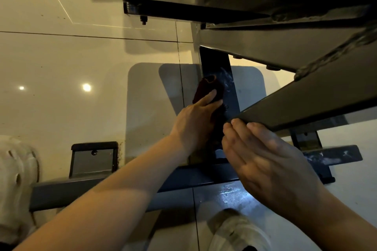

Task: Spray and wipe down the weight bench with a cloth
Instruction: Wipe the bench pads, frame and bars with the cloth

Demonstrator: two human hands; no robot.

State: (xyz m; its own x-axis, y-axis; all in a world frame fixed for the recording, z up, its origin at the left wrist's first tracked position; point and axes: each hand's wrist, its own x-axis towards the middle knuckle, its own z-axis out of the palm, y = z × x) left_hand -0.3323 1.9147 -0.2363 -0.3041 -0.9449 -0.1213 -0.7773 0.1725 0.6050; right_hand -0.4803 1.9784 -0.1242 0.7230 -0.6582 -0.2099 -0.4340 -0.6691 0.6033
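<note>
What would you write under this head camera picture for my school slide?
Left hand presses a dark red cloth on the bench's black frame bar; right hand rests flat nearby.

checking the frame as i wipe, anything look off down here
White streaks smear the dark upright bar just past the cloth, and similar marks sit on the floor bar at right. Probably residue; nothing looks bent.
</note>
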